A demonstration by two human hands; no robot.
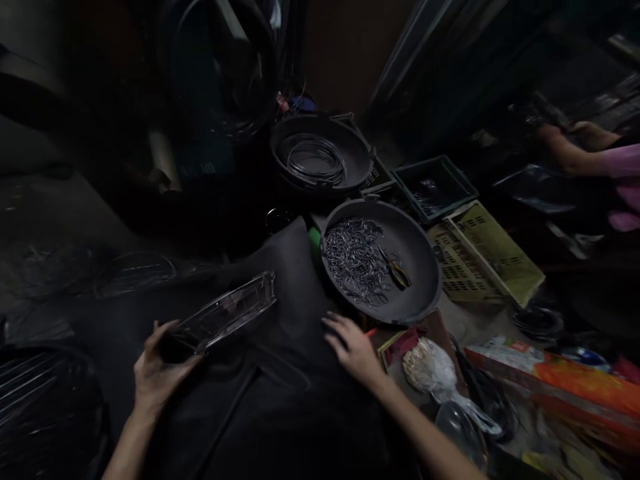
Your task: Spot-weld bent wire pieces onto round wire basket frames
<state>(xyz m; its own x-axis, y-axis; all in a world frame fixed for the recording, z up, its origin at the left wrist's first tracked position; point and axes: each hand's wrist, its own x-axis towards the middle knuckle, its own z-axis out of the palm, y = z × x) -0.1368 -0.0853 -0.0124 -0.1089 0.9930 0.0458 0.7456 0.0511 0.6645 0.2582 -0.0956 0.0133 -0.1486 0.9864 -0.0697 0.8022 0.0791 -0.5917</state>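
My left hand (157,370) grips the near end of a long clear plastic case (225,313), held tilted above a dark cloth (280,287). My right hand (353,347) lies on the cloth with its fingers stretched out flat, holding nothing, just below the rim of a dark round pan (420,253). That pan holds several small bent metal wire pieces (355,257) and a pair of yellow-handled pliers (397,270).
A second dark pan (360,150) farther back holds coiled wire (315,160). A green crate (433,187) and yellowish crates (490,253) lie to the right. Plastic bags (435,370) and an orange package (565,377) sit near right. Another person's arm (580,157) shows far right. A wire rack (40,393) is bottom left.
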